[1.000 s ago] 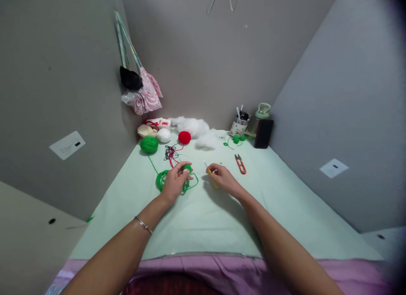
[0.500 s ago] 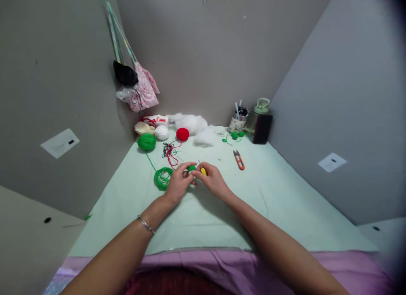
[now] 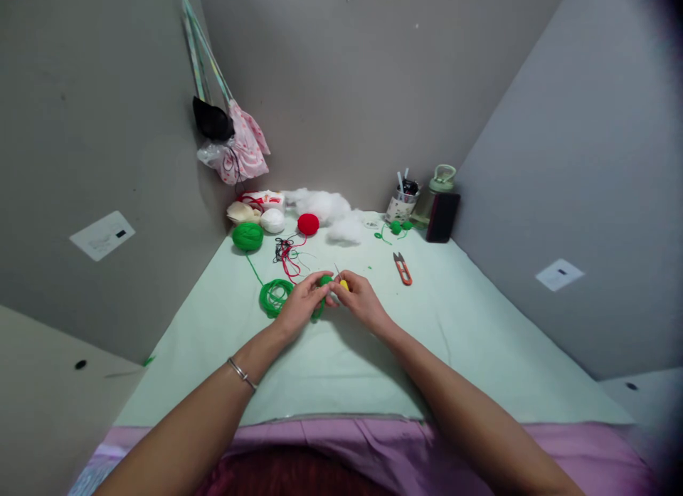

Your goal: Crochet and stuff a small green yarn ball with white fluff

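Holding a small green piece (image 3: 326, 280) at the fingertips, the left hand (image 3: 304, 302) meets the right hand (image 3: 358, 297) over the table (image 3: 453, 354). Progress, as judged from how things lie: the piece in hand is formed into a small rounded shape, yet appears unfinished, since the tool is up against it and loose green yarn (image 3: 319, 311) hangs just below the grip. Two small green rounds (image 3: 395, 228) lie well beyond the grip, to its right, with yarn tails beside them; these look complete, or nearly so. How much work is left on the held piece cannot be told at this size.

Condition of the grip: the left thumb and fingers are closed around the green piece, covering much of it. The right fingers are pinched about a yellow-handled tool (image 3: 344, 285), its thin metal shaft pointing up and away; the shape of the tip cannot be made out. The two hands are touching or nearly so.

Left of the grip lies a coil of green yarn (image 3: 271, 297), its strand running to a green ball (image 3: 247, 236) farther off. Orange-handled snips (image 3: 403, 270) lie beyond and to the right, untouched.
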`<state>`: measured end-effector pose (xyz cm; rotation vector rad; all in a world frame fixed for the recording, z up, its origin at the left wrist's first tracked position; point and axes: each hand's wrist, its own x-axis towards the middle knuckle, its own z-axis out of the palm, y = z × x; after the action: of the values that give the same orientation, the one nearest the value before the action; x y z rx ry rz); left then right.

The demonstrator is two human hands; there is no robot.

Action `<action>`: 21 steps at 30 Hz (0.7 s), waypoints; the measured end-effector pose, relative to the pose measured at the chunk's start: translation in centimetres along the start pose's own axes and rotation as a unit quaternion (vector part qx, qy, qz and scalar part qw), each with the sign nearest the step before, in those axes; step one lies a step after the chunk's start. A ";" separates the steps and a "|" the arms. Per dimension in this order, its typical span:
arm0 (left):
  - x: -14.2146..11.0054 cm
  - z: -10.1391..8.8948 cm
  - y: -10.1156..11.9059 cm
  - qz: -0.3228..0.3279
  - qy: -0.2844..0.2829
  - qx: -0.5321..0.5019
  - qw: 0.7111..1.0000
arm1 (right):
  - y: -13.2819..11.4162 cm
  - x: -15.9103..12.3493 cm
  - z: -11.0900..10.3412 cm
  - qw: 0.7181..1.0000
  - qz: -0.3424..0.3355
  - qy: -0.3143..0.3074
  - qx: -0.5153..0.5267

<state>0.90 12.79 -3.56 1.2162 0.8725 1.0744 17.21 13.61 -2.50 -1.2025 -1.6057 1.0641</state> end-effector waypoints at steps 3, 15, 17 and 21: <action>0.3 -0.1 -0.1 0.008 0.002 -0.017 1.000 | -0.7 -0.3 -0.1 1.000 -0.001 -0.014 0.017; 0.2 -0.7 0.8 0.041 0.053 -0.011 0.998 | -2.5 -1.9 -0.2 0.976 0.072 -0.158 0.131; 0.2 -0.6 0.9 0.050 0.057 -0.002 0.997 | -2.2 -1.7 0.1 0.972 0.088 -0.160 0.147; 0.1 -0.5 0.8 0.059 0.060 0.018 0.996 | -1.8 -1.5 0.2 0.965 0.112 -0.157 0.176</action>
<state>0.29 13.08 -2.88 1.2553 0.9239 1.2407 16.86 11.81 -1.03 -1.0250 -1.4455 1.6777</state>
